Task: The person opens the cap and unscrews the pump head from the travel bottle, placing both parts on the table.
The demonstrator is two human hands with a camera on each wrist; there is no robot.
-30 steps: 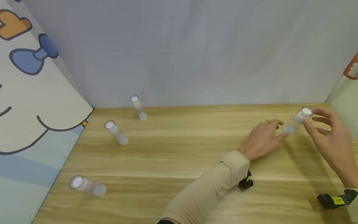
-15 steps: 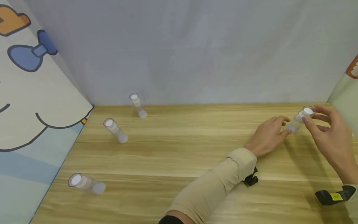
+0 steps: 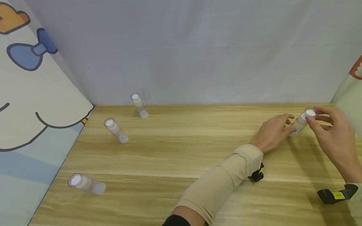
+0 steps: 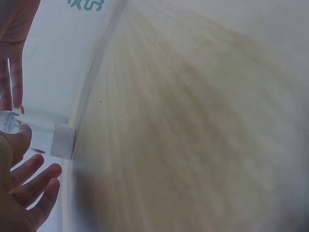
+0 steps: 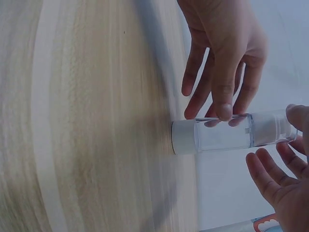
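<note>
An upright clear bottle [image 3: 300, 121] with a white inner neck stands on the table at the right, between both hands. Its white base [image 5: 184, 137] rests right at the wood in the right wrist view. My right hand [image 3: 335, 135] pinches the clear cap end [image 5: 275, 128] between thumb and index finger, its other fingers spread below. My left hand [image 3: 271, 131] holds the lower body from the left, thumb on one side and fingers [image 5: 197, 104] on the other. In the left wrist view the bottle's base [image 4: 63, 141] shows beside partly cropped hands.
Three similar bottles stand upright at the left: one at the back [image 3: 139, 105], one midway [image 3: 116, 131] and one near the front [image 3: 87, 184]. A grey curtain [image 3: 198, 53] backs the wooden table [image 3: 169, 138]. A cartoon-printed panel [image 3: 31, 94] borders its left side.
My left hand has moved slightly right and closed in on the bottle's lower body. My right thumb has come onto the cap. The other bottles stay put; the head view shifts slightly.
</note>
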